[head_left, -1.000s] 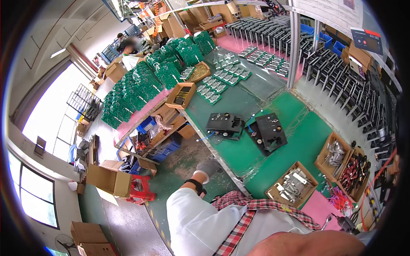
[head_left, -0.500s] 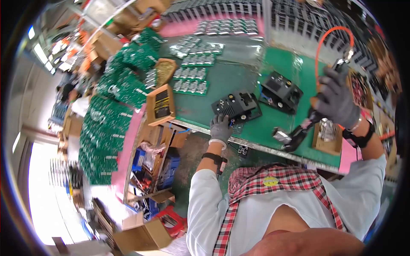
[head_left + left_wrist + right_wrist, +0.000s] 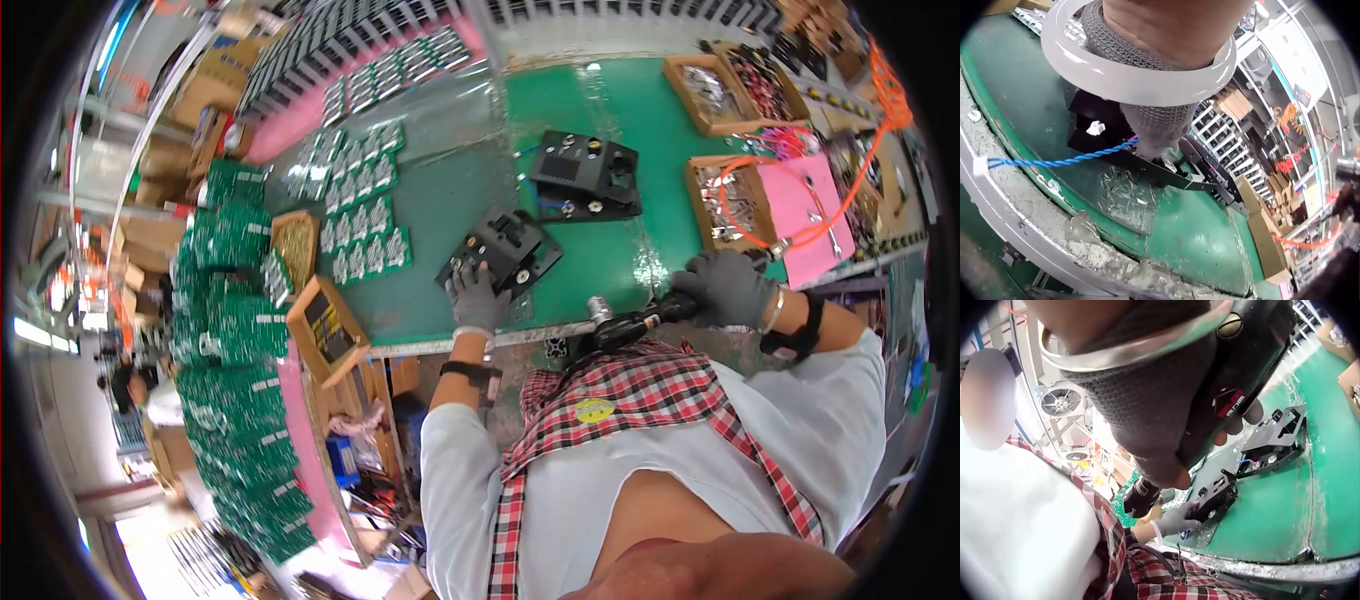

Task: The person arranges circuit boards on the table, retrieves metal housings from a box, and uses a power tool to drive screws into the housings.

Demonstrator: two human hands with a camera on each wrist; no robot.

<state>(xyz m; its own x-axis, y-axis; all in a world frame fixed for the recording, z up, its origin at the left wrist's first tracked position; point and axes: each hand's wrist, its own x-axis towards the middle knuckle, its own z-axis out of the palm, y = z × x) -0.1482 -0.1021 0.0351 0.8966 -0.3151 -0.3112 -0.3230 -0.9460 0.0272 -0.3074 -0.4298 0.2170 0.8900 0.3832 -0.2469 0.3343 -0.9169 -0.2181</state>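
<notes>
My gloved left hand (image 3: 477, 300) holds the front left edge of a black flat-topped unit (image 3: 512, 240) with knobs and a cut-out. In the left wrist view the glove hides most of the fingers, and a twisted blue wire (image 3: 1060, 162) with a white plug hangs out by the table edge. My gloved right hand (image 3: 725, 288) grips a black pneumatic driver (image 3: 640, 325), its silver nose pointing left near the table's front edge. An orange hose (image 3: 745, 238) joins its back end. A second black unit (image 3: 585, 170) sits behind the first, untouched.
Rows of small green circuit boards (image 3: 365, 240) lie at left, beside a box of dark strips (image 3: 325, 330). Stacks of larger green boards (image 3: 240, 420) fill the left side. Cardboard boxes of metal parts (image 3: 698, 195) and a pink sheet (image 3: 815, 210) are at right.
My left hand came up from below the table edge onto the black unit. My right hand entered view with the driver, then lowered it toward the front edge. The head view turned.
</notes>
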